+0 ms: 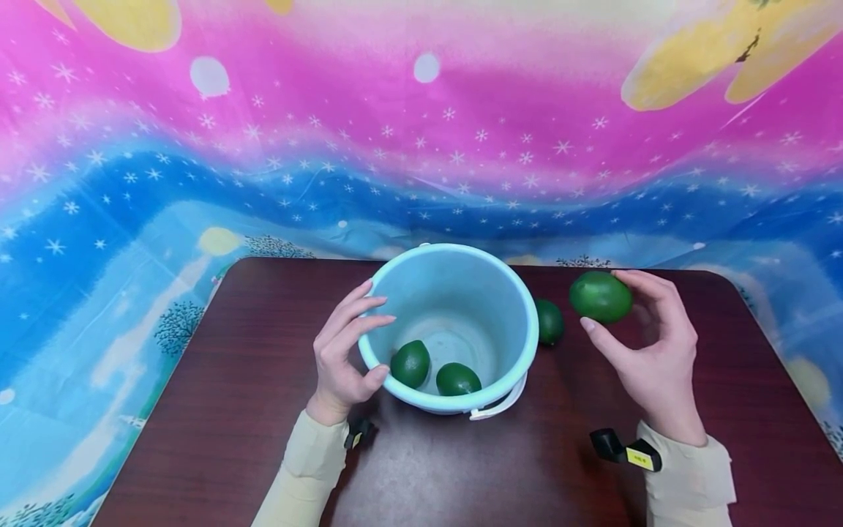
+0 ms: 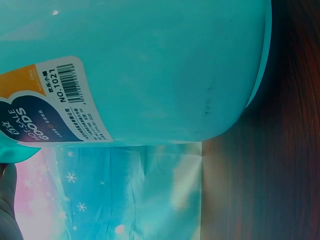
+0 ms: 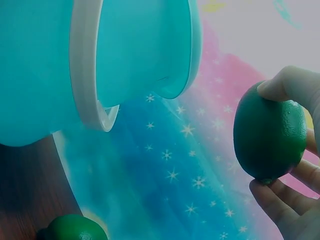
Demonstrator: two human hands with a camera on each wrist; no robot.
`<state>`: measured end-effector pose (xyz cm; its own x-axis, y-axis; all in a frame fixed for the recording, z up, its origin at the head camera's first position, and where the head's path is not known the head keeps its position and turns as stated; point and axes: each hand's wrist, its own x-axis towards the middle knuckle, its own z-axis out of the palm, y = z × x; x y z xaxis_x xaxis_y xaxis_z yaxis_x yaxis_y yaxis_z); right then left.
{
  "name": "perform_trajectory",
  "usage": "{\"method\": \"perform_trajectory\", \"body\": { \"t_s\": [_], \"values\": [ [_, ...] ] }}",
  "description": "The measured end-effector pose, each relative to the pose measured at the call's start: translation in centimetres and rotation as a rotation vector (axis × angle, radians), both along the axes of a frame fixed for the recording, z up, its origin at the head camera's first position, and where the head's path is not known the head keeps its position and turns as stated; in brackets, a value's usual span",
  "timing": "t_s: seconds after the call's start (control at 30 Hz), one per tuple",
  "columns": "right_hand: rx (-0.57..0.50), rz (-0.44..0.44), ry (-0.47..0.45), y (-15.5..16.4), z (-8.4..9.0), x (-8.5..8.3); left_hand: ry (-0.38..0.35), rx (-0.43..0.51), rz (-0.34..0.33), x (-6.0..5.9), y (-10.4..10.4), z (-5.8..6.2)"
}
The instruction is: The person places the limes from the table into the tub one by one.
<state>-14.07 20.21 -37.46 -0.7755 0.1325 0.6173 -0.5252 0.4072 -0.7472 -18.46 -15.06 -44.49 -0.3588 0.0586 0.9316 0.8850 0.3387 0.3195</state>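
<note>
Pinched green fruit (image 1: pixel 601 296) in right hand (image 1: pixel 661 355), up clear of dark table (image 1: pixel 204 417), to right of light-blue bucket (image 1: pixel 454 285), and held bucket by rim with left hand (image 1: pixel 342 359), with two more fruits (image 1: pixel 410 364) inside and fourth fruit (image 1: pixel 549 323) on table just right of it.

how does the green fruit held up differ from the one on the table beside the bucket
The held fruit is pinched in the right grip; the table fruit is unheld.
The held fruit is raised off the table; the table fruit rests on it.
In the head view, the bucket partly hides the table fruit but not the held fruit.
Both are green and rounded.
</note>
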Motion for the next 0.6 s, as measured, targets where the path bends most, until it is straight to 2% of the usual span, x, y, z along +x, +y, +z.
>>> {"method": "perform_trajectory", "body": {
  "t_s": [0.23,0.6],
  "values": [
    [-0.018,0.011,0.032,-0.18,0.17,0.01,0.003,0.0,-0.002,-0.02,0.0,-0.04],
    [-0.126,0.071,0.094,-0.54,0.42,0.23,-0.01,0.001,-0.005,0.08,-0.01,0.04]
  ]
}}
